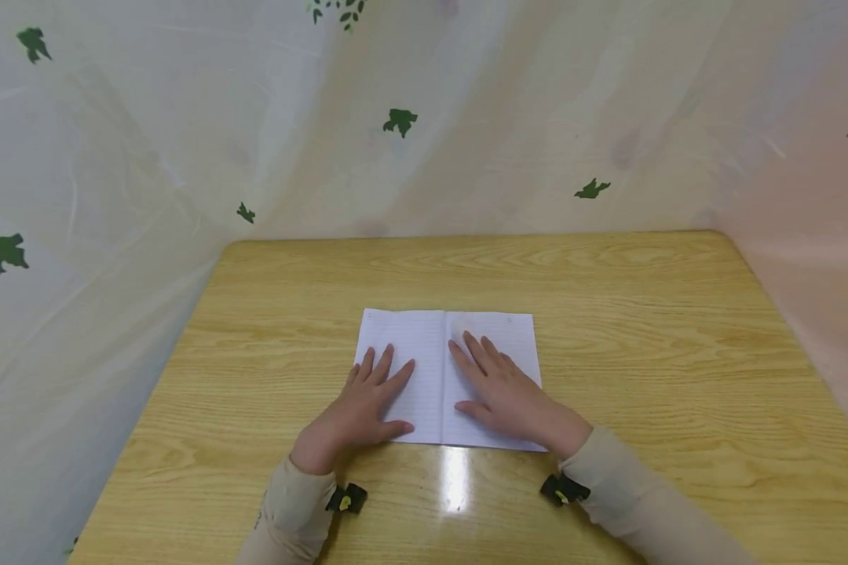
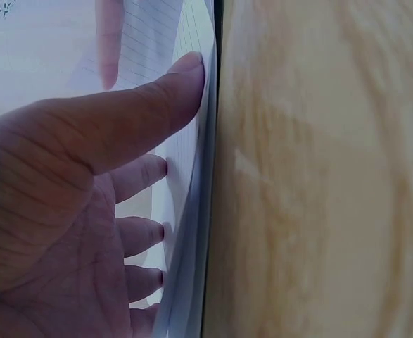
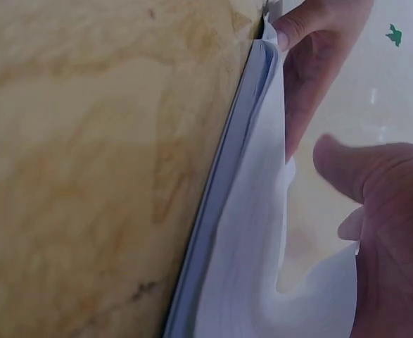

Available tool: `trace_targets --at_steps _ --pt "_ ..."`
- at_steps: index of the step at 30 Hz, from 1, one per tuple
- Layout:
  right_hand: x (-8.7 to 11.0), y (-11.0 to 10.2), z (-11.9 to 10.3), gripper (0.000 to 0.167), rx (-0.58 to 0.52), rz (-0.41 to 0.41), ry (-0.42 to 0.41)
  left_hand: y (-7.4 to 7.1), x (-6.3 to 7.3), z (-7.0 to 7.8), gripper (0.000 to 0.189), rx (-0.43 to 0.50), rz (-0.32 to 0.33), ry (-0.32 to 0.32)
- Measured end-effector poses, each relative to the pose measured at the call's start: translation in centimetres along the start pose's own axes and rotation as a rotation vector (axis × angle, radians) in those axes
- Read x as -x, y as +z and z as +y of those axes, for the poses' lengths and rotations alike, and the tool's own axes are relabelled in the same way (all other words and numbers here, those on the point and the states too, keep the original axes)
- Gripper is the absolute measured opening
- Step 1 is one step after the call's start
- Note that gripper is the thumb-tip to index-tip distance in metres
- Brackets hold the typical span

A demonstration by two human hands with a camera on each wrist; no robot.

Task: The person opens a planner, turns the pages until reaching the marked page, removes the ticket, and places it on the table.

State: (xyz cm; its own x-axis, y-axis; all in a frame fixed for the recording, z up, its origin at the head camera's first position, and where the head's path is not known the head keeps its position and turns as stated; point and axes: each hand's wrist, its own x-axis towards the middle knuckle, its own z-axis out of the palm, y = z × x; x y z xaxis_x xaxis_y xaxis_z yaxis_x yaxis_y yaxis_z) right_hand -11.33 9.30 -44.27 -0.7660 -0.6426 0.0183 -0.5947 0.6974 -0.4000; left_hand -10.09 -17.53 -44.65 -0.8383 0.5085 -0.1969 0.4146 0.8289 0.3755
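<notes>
An open notebook (image 1: 420, 333) with white lined pages lies flat on the wooden table, its fold running between the two hands. My left hand (image 1: 362, 406) rests on the left page with fingers spread and the thumb near the bottom edge. In the left wrist view, the left fingertips (image 2: 153, 231) touch the paper. Across the right page lies my right hand (image 1: 512, 399), fingers straight and angled toward the fold. The right wrist view shows the right thumb (image 3: 343, 165) raised off the paper, beside a page (image 3: 252, 225) that curves upward near the palm.
The wooden table (image 1: 650, 329) extends around the notebook on all sides. Behind it and at both sides hangs a pale cloth (image 1: 495, 141) with green bird and leaf prints. Dark straps (image 1: 348, 497) sit at both wrists, over light sleeves.
</notes>
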Motion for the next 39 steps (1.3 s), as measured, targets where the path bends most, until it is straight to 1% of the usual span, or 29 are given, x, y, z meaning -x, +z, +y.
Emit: trace_targets --at_steps 3,6,10,14,19,26,32,36,39 --pt "0.0 0.1 -0.4 0.087 -0.022 -0.03 -0.016 0.0 0.0 0.0 0.084 0.003 -0.002 -0.004" --pt "0.0 0.2 -0.7 0.089 -0.047 -0.058 -0.032 0.0 0.0 0.0 0.084 0.005 -0.013 -0.016" --pt "-0.2 0.7 -0.9 0.091 -0.038 -0.061 -0.064 0.0 0.1 0.0 0.086 0.015 -0.008 -0.021" --pt "-0.3 1.0 -1.2 0.093 -0.027 -0.061 -0.085 -0.1 0.0 0.0 0.096 0.043 0.001 -0.032" --pt "-0.2 1.2 -1.4 0.09 -0.014 -0.085 -0.08 -0.1 -0.1 0.1 0.107 0.092 0.014 -0.043" --pt "-0.2 1.4 -1.6 0.081 0.03 -0.108 -0.081 -0.1 -0.2 0.0 0.107 0.097 0.015 -0.051" --pt "-0.1 1.6 -2.0 0.079 -0.016 -0.07 -0.041 -0.1 -0.2 0.0 0.108 0.099 0.017 -0.055" --pt "-0.1 1.7 -2.3 0.079 -0.046 -0.071 -0.02 0.1 -0.2 -0.1 0.109 0.102 0.028 -0.049" --pt "-0.1 1.8 -2.5 0.08 -0.037 -0.071 -0.026 0.2 -0.2 -0.1 0.11 0.103 0.044 -0.038"
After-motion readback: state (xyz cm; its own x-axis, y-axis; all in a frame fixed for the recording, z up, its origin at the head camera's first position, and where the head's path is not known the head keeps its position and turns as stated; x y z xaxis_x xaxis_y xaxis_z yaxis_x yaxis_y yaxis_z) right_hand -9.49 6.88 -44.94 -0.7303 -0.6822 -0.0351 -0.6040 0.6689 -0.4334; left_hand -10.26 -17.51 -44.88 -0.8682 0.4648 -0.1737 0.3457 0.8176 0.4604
